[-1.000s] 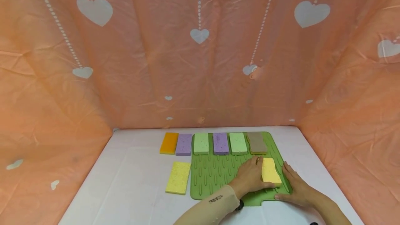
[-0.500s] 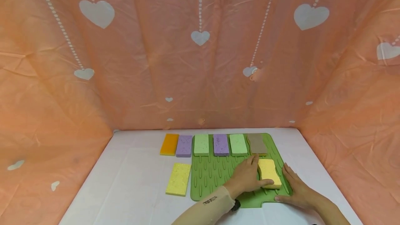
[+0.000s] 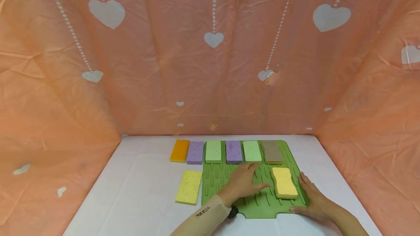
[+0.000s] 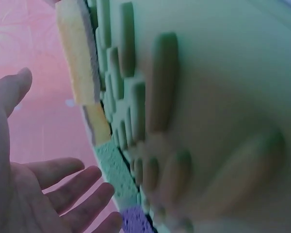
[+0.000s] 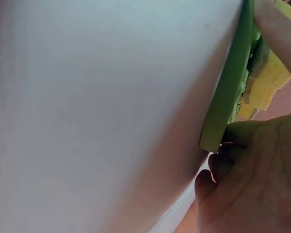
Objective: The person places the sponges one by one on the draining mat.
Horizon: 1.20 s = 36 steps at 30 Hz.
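A green drying mat [image 3: 259, 207] with raised ribs lies on the white table. A wavy-edged yellow sponge [image 3: 284, 183] rests near its right side, between my two hands. My left hand [image 3: 241, 183] is over the middle of the mat, left of that sponge and apart from it, fingers extended. In the left wrist view the left palm [image 4: 43, 204] holds nothing. Along the mat's right edge, my right hand [image 3: 315, 201] touches it with fingers extended and the thumb at the front corner. The right wrist view shows the right fingertips [image 5: 220, 165] against the mat's edge.
Across the mat's back stand a green sponge [image 3: 213, 151], a purple sponge [image 3: 234, 151], another green sponge [image 3: 252, 151] and a grey-topped sponge [image 3: 272, 151]. Left of the mat lie orange [image 3: 179, 150], lilac [image 3: 195, 152] and yellow [image 3: 189, 187] sponges. An orange heart-patterned curtain [image 3: 210, 90] encloses the table.
My left hand has let go of the wavy yellow sponge and moved left, leaving it on the mat. My right hand has stayed at the mat's right edge.
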Each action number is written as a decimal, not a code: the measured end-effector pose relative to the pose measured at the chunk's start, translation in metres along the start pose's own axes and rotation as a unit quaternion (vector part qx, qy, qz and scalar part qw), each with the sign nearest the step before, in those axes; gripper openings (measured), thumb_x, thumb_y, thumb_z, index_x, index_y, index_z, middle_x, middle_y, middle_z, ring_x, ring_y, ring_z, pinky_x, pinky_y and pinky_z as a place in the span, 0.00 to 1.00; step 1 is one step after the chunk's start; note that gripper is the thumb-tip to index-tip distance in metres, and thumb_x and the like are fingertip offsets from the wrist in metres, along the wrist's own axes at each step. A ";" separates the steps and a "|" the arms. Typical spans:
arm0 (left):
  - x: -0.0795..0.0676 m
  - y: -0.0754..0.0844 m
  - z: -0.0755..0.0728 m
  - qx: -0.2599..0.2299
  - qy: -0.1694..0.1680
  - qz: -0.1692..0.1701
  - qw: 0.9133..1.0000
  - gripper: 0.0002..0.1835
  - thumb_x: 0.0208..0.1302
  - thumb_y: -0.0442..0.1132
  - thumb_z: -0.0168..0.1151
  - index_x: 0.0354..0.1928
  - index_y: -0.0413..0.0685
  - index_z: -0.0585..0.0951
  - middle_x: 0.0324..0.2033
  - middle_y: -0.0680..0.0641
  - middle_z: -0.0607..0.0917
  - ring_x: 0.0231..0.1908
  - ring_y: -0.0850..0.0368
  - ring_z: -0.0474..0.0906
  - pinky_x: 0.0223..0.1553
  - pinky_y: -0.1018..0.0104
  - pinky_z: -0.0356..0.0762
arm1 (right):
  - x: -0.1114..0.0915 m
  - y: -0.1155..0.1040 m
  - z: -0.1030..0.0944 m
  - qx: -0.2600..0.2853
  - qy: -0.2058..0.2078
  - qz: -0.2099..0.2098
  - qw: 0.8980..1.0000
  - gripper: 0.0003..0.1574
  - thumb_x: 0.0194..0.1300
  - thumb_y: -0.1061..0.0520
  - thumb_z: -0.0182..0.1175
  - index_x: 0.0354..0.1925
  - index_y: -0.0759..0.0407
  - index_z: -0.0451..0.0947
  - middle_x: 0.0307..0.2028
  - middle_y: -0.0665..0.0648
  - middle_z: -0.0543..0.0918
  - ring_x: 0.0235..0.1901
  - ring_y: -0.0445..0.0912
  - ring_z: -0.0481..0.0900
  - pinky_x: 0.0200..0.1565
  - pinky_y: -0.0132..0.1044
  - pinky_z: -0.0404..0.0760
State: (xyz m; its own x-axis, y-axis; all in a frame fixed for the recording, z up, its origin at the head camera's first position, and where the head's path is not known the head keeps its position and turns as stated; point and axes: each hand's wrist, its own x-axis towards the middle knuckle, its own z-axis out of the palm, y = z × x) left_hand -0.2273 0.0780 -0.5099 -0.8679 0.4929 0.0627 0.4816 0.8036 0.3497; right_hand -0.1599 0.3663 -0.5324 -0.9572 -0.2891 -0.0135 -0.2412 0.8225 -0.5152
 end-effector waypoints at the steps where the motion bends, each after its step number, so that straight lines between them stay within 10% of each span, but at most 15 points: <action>1: -0.001 -0.003 -0.001 -0.004 0.001 0.000 1.000 0.49 0.62 0.77 0.50 0.76 0.55 0.63 0.72 0.53 0.67 0.70 0.53 0.66 0.68 0.57 0.68 | 0.000 0.000 0.000 0.002 0.000 0.001 1.000 0.75 0.50 0.38 0.76 0.74 0.78 0.46 0.75 0.77 0.46 0.69 0.80 0.48 0.63 0.73 0.55; 36: -0.076 -0.139 -0.067 -0.070 -0.062 0.060 0.994 0.44 0.65 0.67 0.59 0.77 0.53 0.62 0.76 0.50 0.60 0.73 0.46 0.59 0.69 0.43 0.65 | 0.000 0.000 0.001 0.000 0.001 0.001 1.000 0.76 0.50 0.37 0.76 0.74 0.79 0.47 0.74 0.78 0.47 0.67 0.82 0.48 0.62 0.75 0.56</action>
State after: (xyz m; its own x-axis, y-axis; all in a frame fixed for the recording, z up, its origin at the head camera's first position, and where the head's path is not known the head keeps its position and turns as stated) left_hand -0.2367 -0.0934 -0.5011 -0.7795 0.6265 -0.0002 0.5518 0.6867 0.4733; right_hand -0.1601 0.3658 -0.5330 -0.9578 -0.2871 -0.0122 -0.2401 0.8230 -0.5148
